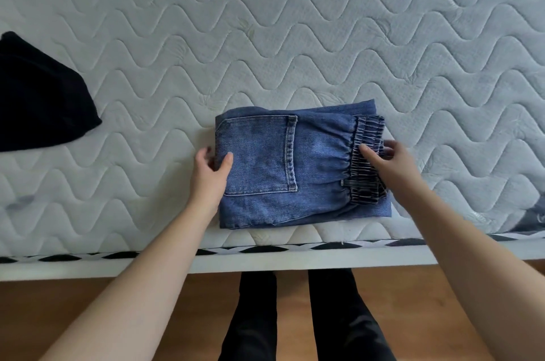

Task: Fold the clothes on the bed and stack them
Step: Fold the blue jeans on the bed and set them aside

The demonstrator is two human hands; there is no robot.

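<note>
Gripping folded jeans (298,166) near the mattress (265,36) edge: left hand (211,172) pinches one end, right hand (395,163) the waistband; black garment (38,95) cut off.

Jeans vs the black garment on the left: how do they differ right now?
The jeans are blue denim; the black garment is plain black. The jeans are folded into a compact rectangle; the black garment lies loose and is cut off by the frame. The left hand and right hand grip the jeans; nothing touches the black garment. Both rest on the mattress.
</note>
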